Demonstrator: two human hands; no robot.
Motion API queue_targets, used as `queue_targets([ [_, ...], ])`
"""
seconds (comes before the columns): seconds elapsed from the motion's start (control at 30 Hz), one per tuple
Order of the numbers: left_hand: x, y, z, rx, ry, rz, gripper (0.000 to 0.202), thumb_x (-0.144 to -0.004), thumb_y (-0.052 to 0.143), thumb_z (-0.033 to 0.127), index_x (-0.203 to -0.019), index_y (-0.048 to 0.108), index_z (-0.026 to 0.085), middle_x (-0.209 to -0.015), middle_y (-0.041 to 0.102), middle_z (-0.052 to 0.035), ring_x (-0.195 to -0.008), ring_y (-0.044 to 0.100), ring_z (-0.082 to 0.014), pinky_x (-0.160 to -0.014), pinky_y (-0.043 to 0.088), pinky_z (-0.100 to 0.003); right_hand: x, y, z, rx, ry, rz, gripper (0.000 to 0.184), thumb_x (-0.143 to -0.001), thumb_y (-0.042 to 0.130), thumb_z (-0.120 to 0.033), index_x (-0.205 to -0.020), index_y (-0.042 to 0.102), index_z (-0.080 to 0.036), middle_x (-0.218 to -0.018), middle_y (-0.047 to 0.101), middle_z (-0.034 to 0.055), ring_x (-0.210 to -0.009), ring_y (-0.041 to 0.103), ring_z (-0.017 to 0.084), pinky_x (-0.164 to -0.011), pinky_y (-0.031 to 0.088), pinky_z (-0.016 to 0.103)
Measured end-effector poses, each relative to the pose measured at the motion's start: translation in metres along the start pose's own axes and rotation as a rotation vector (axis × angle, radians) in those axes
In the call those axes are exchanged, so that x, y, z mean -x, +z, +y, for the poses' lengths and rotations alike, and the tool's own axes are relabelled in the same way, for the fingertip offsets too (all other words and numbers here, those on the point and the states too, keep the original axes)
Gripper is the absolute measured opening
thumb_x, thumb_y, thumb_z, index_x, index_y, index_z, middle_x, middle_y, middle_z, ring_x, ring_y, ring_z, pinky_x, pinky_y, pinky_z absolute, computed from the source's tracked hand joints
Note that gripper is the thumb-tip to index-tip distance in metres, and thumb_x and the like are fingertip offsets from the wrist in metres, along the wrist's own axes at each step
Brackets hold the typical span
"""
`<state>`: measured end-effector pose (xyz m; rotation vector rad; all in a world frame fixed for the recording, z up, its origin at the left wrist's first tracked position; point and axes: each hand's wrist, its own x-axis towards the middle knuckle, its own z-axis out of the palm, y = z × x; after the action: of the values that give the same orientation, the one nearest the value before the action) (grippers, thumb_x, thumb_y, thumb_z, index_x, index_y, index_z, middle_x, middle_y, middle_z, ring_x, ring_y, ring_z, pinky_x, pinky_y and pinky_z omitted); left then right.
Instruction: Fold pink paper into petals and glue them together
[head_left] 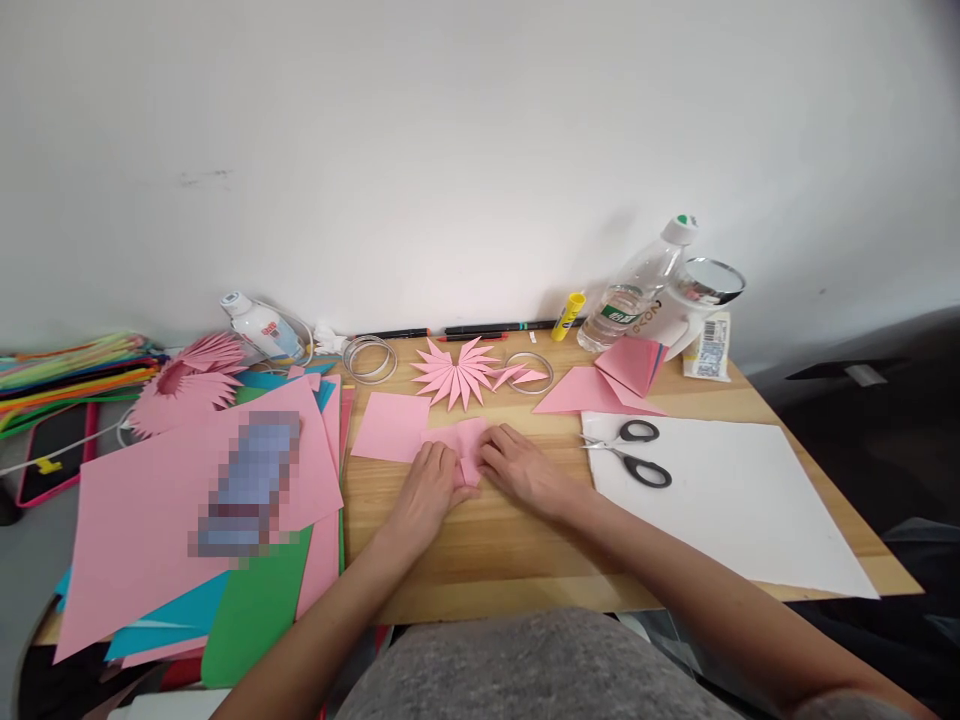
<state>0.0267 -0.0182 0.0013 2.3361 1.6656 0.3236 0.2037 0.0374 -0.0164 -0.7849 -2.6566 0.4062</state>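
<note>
Both my hands rest on a small folded piece of pink paper (469, 440) in the middle of the wooden table (495, 545). My left hand (427, 490) presses its left side with the fingers curled down on it. My right hand (521, 468) pinches and holds down its right side. A flat pink paper square (388, 425) lies just to the left of the folded piece, partly under it. A finished pink spiky paper flower (455, 373) lies just behind my hands.
A stack of pink, green and blue sheets (187, 540) covers the left. Black scissors (634, 452) lie on a white sheet (720, 500) at right. Behind: folded pink triangles (600, 385), metal rings (370, 358), glue stick (568, 314), plastic bottle (637, 285), pens, another pink flower (187, 380).
</note>
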Motion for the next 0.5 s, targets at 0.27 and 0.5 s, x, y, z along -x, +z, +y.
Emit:
queue_targets([
  [0.27, -0.001, -0.001, 0.000, 0.003, 0.007, -0.029, 0.026, -0.072, 0.067, 0.029, -0.081, 0.046, 0.017, -0.087, 0.048, -0.0039, -0.082, 0.045, -0.0217, -0.072, 0.041, -0.035, 0.001, -0.003, 0.011, 0.009, 0.054, 0.052, 0.012, -0.089, 0.044, -0.020, -0.083, 0.054, -0.017, -0.092, 0.049, 0.0085, -0.086, 0.045, 0.020, -0.074, 0.044, 0.035],
  [0.5, 0.000, 0.005, -0.007, 0.059, 0.036, 0.027, 0.027, -0.077, 0.061, 0.036, -0.081, 0.042, 0.018, -0.085, 0.047, -0.0033, -0.078, 0.043, -0.0202, -0.068, 0.041, -0.034, -0.003, -0.009, 0.008, -0.026, 0.085, 0.065, 0.008, -0.085, 0.047, -0.016, -0.082, 0.054, -0.016, -0.095, 0.050, 0.0100, -0.088, 0.047, 0.021, -0.075, 0.045, 0.035],
])
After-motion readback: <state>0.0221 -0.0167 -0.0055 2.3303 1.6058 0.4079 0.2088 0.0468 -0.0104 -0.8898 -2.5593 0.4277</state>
